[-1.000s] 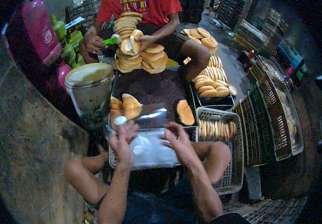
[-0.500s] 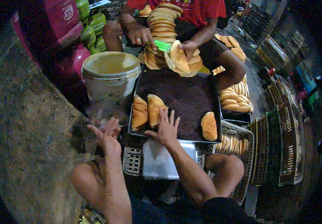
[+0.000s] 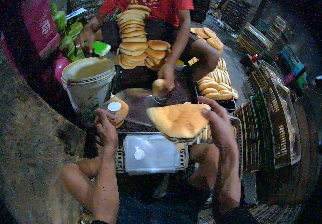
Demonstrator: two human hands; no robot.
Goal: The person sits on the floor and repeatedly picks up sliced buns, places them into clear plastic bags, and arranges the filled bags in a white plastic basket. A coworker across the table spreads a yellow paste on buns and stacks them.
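My right hand [image 3: 220,123] pinches a folded golden bread bun [image 3: 181,121] by its right end, held up over the near side of a dark crumb-filled tray [image 3: 183,76]. A clear plastic bag [image 3: 140,108] with a white round label hangs from my left hand [image 3: 107,128], whose fingers close on its left end. Through the bag and beside it shows another bun [image 3: 122,110] at the tray's left. Below lies a stack of clear plastic bags [image 3: 151,153] on a crate between my knees.
Across the tray, a person in red holds a green brush [image 3: 100,48] in one hand and a small bun in the other. Piled buns [image 3: 133,37] stand before them. A bucket [image 3: 88,82] is at left; bun trays [image 3: 217,86] and crates [image 3: 269,123] are at right.
My right hand has lifted a bun from the tray and moved right. My left hand now has a plastic bag. The co-worker's brush has moved left toward the bucket, their other hand down over the tray.
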